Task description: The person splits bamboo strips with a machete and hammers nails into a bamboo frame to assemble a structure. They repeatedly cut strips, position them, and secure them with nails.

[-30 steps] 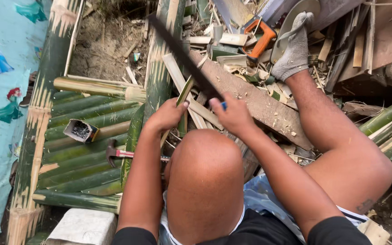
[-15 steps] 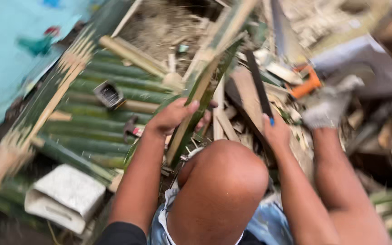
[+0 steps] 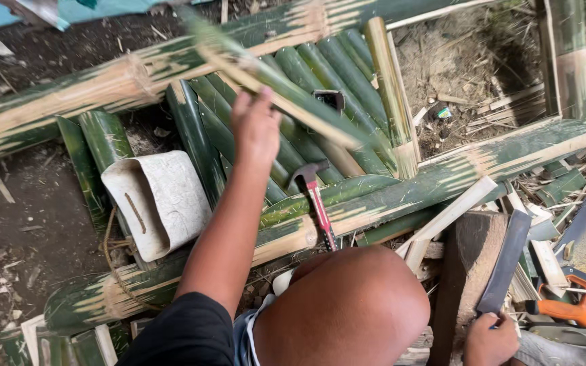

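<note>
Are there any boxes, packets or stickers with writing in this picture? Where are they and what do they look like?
White container: lies on its side on the split bamboo slats, beside the left arm; boxy, off-white, dirty.
Small wrapper scrap: on the bare dirt past the bamboo frame; tiny, greenish-blue.
Small dark box: on the green slats, just beyond the left hand; too small to describe further.

head view, single camera | worn on head, looking steeply down over own bent knee (image 3: 347, 305) at frame bottom centre | faces ground with split bamboo frame (image 3: 347, 74) filling upper half | close range, within arm's reach | left hand (image 3: 256, 125) upper centre, right hand (image 3: 490, 339) bottom right | no second view, no overlap
</note>
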